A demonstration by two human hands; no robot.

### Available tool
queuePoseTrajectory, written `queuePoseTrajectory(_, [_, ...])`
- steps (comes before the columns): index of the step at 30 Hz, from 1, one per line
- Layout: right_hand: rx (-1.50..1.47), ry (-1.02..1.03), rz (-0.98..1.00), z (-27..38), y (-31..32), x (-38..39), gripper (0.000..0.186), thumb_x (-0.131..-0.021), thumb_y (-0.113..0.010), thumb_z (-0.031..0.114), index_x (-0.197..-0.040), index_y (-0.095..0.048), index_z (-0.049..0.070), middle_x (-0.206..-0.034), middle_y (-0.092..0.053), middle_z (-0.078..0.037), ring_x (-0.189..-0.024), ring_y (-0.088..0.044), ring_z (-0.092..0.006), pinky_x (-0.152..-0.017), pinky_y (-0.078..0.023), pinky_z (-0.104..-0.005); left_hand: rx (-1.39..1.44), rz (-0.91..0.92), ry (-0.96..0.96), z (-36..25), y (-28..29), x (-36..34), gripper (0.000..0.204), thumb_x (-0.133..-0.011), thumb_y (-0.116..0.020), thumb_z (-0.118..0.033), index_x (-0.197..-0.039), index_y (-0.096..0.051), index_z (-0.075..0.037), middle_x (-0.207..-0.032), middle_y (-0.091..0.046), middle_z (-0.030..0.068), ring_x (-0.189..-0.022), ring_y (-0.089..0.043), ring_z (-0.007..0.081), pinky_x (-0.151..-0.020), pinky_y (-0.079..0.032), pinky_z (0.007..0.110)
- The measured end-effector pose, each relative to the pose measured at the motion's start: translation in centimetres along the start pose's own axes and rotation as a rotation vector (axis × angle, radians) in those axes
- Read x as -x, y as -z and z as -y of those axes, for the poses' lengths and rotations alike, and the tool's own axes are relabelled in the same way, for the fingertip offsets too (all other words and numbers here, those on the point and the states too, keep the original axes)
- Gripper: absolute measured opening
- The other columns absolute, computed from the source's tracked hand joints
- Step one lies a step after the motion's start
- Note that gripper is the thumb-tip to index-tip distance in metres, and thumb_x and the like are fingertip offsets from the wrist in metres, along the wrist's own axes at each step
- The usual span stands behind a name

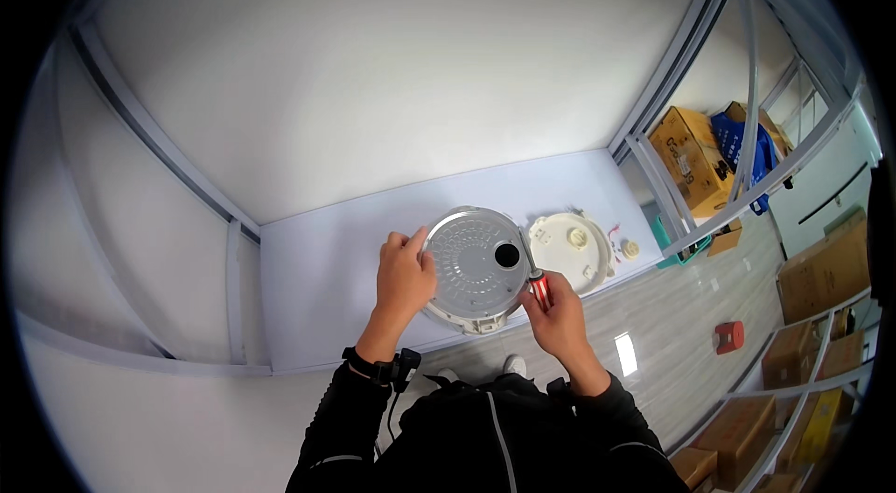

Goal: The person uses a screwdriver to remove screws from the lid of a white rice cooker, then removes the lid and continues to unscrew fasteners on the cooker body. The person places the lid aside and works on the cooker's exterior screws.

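Observation:
A round lid (467,264) with a grey, dimpled metal face and a pale rim sits in front of me, at the table's near edge. It looks like a rice cooker lid and has a dark round hole on its right side. My left hand (405,274) grips the lid's left rim, thumb over the edge. In my right hand (560,318) is a screwdriver (539,288) with a red and white handle. Its shaft points up along the lid's right rim; I cannot tell whether the tip is wedged in. The right fingertips are partly hidden.
Right of the lid lies a round cream plastic shell (558,241), with a small round cream part (631,249) and small red bits beside it. The white table (317,260) backs onto a pale wall. Metal posts, cardboard boxes (691,157) and a red stool (729,336) stand to the right.

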State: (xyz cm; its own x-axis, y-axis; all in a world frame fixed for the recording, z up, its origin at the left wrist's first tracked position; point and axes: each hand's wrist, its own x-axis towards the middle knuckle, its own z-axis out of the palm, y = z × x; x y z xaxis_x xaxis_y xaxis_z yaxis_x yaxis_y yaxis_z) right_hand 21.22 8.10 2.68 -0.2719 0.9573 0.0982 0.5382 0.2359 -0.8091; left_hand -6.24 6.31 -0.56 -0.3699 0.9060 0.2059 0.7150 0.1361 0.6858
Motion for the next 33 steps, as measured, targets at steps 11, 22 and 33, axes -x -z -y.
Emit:
queuePoseTrajectory(11, [-0.188,0.055,-0.107,-2.4,-1.6,-1.7,0.045,-0.097,-0.073,0.012,-0.139,-0.061,0.0,-0.104,-0.071,-0.015,-0.084,-0.069,-0.0294,-0.075,-0.054,-0.0388,0.062,-0.029,0.002,1.1,-0.5,-0.3,0.042,-0.096,-0.069,-0.009,-0.138,-0.071,-0.006,-0.111,-0.06,0.0134,-0.096,-0.063,0.0271,-0.087,-0.055,0.039])
queuePoseTrajectory(22, [-0.235,-0.022,-0.024,-1.9,-1.7,-1.9,0.054,-0.098,-0.074,0.015,-0.147,-0.059,0.0,-0.089,-0.07,-0.008,-0.072,-0.062,-0.014,-0.07,-0.052,-0.0312,0.06,-0.055,-0.018,1.6,-0.8,-0.5,0.041,-0.094,-0.071,-0.011,-0.136,-0.073,-0.007,-0.112,-0.061,0.0135,-0.092,-0.064,0.0264,-0.084,-0.056,0.039])
queuePoseTrajectory(33, [0.043,0.068,-0.038,-0.8,-0.9,-1.9,0.052,-0.097,-0.075,0.017,-0.144,-0.061,0.001,-0.105,-0.074,-0.02,-0.089,-0.072,-0.0349,-0.079,-0.057,-0.0423,0.115,-0.005,0.075,0.4,0.0,-0.5,0.04,-0.094,-0.072,-0.016,-0.133,-0.075,-0.008,-0.114,-0.063,0.0155,-0.099,-0.067,0.0332,-0.087,-0.057,0.044])
